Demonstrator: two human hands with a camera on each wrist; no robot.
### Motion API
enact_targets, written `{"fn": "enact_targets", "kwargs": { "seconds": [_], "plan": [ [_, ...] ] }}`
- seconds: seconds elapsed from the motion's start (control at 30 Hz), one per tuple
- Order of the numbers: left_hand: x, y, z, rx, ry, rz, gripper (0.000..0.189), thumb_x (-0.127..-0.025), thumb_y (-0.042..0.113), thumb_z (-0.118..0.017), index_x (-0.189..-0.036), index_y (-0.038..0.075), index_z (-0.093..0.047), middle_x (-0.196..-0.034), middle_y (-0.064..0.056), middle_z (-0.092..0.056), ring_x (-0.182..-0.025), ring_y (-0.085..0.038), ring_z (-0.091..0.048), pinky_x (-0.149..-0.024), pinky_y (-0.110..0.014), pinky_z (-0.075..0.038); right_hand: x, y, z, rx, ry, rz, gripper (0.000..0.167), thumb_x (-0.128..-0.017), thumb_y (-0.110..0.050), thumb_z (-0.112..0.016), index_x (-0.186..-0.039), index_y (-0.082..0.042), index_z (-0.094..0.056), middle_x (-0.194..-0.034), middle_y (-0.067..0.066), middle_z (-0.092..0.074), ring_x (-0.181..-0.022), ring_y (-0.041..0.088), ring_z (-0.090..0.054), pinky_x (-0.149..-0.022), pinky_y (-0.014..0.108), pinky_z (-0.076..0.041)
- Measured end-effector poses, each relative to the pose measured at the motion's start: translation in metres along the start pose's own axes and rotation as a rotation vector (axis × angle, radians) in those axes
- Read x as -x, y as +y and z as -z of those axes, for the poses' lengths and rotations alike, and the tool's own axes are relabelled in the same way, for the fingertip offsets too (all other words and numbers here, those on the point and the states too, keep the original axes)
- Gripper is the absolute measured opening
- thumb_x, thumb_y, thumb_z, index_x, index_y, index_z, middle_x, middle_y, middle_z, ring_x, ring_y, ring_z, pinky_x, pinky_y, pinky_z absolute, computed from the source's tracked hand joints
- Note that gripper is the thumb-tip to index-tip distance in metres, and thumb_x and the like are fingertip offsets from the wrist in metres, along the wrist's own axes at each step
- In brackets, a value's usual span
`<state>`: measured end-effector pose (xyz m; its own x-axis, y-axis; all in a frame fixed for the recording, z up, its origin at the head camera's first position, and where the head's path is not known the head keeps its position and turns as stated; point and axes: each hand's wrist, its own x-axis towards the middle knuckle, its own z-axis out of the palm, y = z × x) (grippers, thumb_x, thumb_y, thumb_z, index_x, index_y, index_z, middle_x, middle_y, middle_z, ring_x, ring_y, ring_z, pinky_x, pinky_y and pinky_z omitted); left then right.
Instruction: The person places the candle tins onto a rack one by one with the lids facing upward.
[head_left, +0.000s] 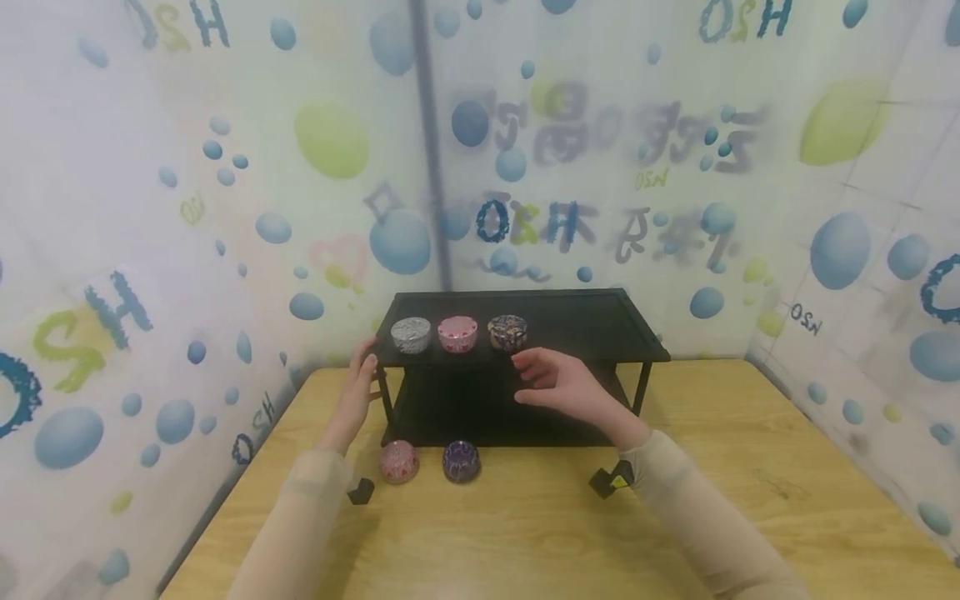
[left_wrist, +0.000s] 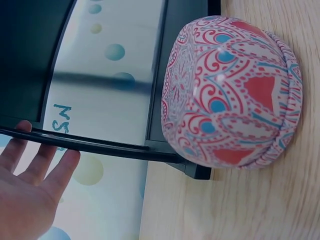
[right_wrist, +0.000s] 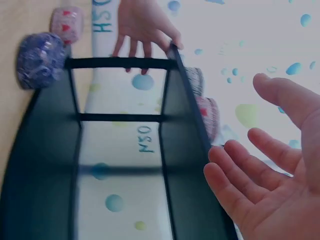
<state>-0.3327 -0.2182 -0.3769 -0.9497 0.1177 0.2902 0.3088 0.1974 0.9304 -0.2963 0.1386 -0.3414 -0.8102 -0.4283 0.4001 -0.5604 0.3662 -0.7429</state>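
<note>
A black two-tier shelf stands on the table, holding three small round patterned tins on top: a silver-grey one, a pink one and a dark multicoloured one. My left hand rests its fairly straight fingers against the shelf's left end; in the left wrist view its fingertips touch a black bar. Just right of the dark tin, my right hand hovers at the shelf's front edge. Its fingers are relaxed and apart, holding nothing, as the right wrist view shows.
On the table before the shelf sit a pink-red tin and a purple tin. The wooden table runs back to walls covered with a bubble-print sheet. Dark wrist devices show beside the sleeves.
</note>
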Motion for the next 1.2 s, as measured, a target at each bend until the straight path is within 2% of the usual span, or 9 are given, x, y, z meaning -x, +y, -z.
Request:
{"fn": "enact_targets", "kwargs": {
  "seconds": [0.17, 0.37, 0.47, 0.63, 0.8, 0.97, 1.07, 1.2],
  "plan": [
    [-0.007, 0.005, 0.001, -0.005, 0.002, 0.005, 0.056, -0.106, 0.036, -0.029, -0.155, 0.014, -0.013, -0.158, -0.02, -0.009, -0.131, -0.051, -0.03, -0.103, -0.068, -0.028, 0.003, 0.007, -0.015, -0.03, -0.033, 0.004, 0.052, -0.079, -0.021, -0.082, -0.126, -0.008, -0.062, -0.118, 0.008, -0.063, -0.102, 0.032, -0.061, -0.087, 0.039, -0.053],
    [-0.02, -0.018, 0.006, 0.014, 0.017, -0.006, 0.055, -0.105, 0.038, -0.029, -0.155, 0.019, -0.014, -0.159, -0.018, -0.009, -0.13, -0.054, -0.032, -0.102, -0.069, -0.028, 0.002, 0.021, -0.035, -0.037, -0.067, 0.044, 0.055, -0.077, -0.025, -0.083, -0.125, -0.008, -0.061, -0.119, 0.009, -0.063, -0.101, 0.03, -0.062, -0.084, 0.042, -0.054],
    [-0.022, -0.028, 0.007, -0.003, 0.026, -0.014, 0.056, -0.104, 0.044, -0.029, -0.155, 0.023, -0.014, -0.158, -0.017, -0.011, -0.128, -0.053, -0.034, -0.101, -0.068, -0.03, 0.002, 0.03, -0.047, -0.039, -0.088, 0.026, 0.057, -0.077, -0.026, -0.083, -0.126, -0.007, -0.061, -0.119, 0.012, -0.063, -0.1, 0.027, -0.063, -0.085, 0.045, -0.053],
    [-0.022, -0.032, 0.006, -0.005, 0.033, -0.028, 0.059, -0.103, 0.049, -0.029, -0.155, 0.024, -0.014, -0.157, -0.019, -0.013, -0.127, -0.052, -0.035, -0.101, -0.069, -0.03, 0.004, 0.041, -0.066, -0.09, -0.144, -0.027, 0.06, -0.077, -0.017, -0.083, -0.13, -0.003, -0.058, -0.124, 0.02, -0.06, -0.105, 0.032, -0.061, -0.088, 0.053, -0.05],
    [-0.018, -0.027, 0.005, 0.018, 0.033, 0.0, 0.056, -0.105, 0.042, -0.03, -0.155, 0.022, -0.015, -0.158, -0.018, -0.012, -0.128, -0.052, -0.034, -0.101, -0.068, -0.03, 0.006, 0.052, -0.081, -0.13, -0.194, -0.053, 0.064, -0.076, -0.011, -0.082, -0.133, 0.001, -0.054, -0.128, 0.025, -0.055, -0.109, 0.041, -0.058, -0.089, 0.054, -0.049],
    [-0.01, -0.01, 0.001, 0.045, 0.012, 0.023, 0.054, -0.106, 0.03, -0.029, -0.155, 0.016, -0.014, -0.158, -0.022, -0.009, -0.129, -0.055, -0.031, -0.102, -0.068, -0.028, 0.006, 0.062, -0.093, -0.134, -0.227, -0.087, 0.069, -0.075, -0.016, -0.084, -0.135, -0.001, -0.053, -0.131, 0.025, -0.054, -0.112, 0.041, -0.056, -0.09, 0.051, -0.049],
    [-0.005, 0.0, 0.0, 0.038, 0.006, 0.018, 0.053, -0.106, 0.028, -0.029, -0.154, 0.013, -0.013, -0.157, -0.024, -0.008, -0.129, -0.056, -0.03, -0.102, -0.068, -0.029, 0.006, 0.065, -0.097, -0.16, -0.228, -0.103, 0.07, -0.074, -0.015, -0.085, -0.135, -0.003, -0.054, -0.132, 0.025, -0.053, -0.113, 0.042, -0.055, -0.09, 0.05, -0.05],
    [-0.003, 0.003, 0.0, 0.03, 0.009, 0.021, 0.054, -0.105, 0.029, -0.029, -0.154, 0.013, -0.014, -0.157, -0.023, -0.01, -0.129, -0.056, -0.031, -0.102, -0.068, -0.03, 0.004, 0.067, -0.101, -0.181, -0.242, -0.105, 0.072, -0.074, -0.014, -0.084, -0.136, 0.001, -0.051, -0.132, 0.027, -0.051, -0.113, 0.043, -0.054, -0.091, 0.047, -0.051]
  ]
}}
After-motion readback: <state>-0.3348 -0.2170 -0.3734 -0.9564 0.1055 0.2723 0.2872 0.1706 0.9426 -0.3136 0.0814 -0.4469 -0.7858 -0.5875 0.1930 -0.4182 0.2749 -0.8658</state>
